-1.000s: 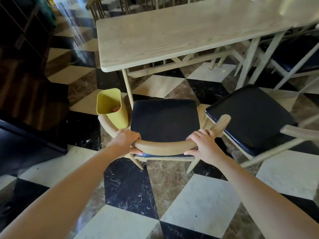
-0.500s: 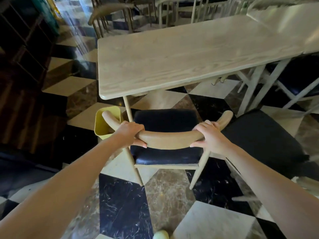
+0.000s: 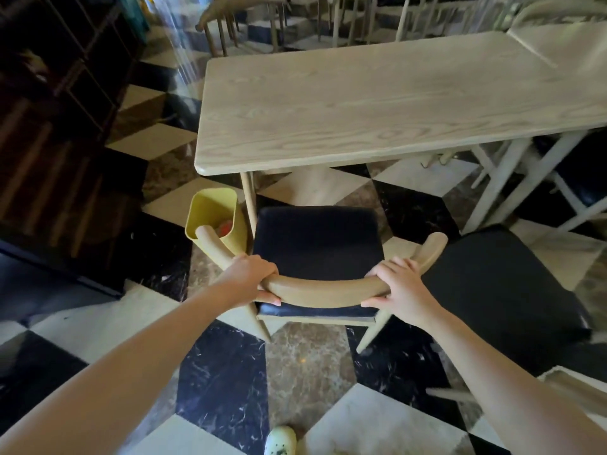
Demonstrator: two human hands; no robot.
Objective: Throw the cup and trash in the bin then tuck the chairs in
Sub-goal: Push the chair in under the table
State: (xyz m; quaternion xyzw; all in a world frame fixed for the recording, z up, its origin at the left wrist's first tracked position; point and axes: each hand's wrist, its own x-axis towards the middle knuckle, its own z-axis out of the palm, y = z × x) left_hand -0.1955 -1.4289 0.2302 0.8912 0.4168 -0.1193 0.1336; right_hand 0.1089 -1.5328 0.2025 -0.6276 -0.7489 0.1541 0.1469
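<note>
Left hand (image 3: 251,279) and right hand (image 3: 399,290) are each wrapped around the curved wooden backrest (image 3: 323,290) of the chair (image 3: 317,244), fingers over the top, thumbs beneath. The backrest is a smooth, rounded bow of tan wood whose tips sweep forward past either hand. Between and ahead of the hands lies the seat, a square dark cushion with soft corners and a matte surface; its front edge stands just short of the table (image 3: 377,103) edge. The table top is pale wood with bold grain, rectangular with rounded corners, on slim tapered legs.

Just beyond the left hand, the bin (image 3: 215,213) stands on the floor close beside the near table leg: yellow, smooth-walled, flared at the mouth, with something red-orange inside; the backrest's left tip overlaps its rim in this view. Right of the right hand, a second chair (image 3: 499,284) with a like dark cushion sits just beside the first, well out from the table. The floor is glossy marble in black, white and brown diamonds. A pale shoe (image 3: 281,441) shows below the hands.
</note>
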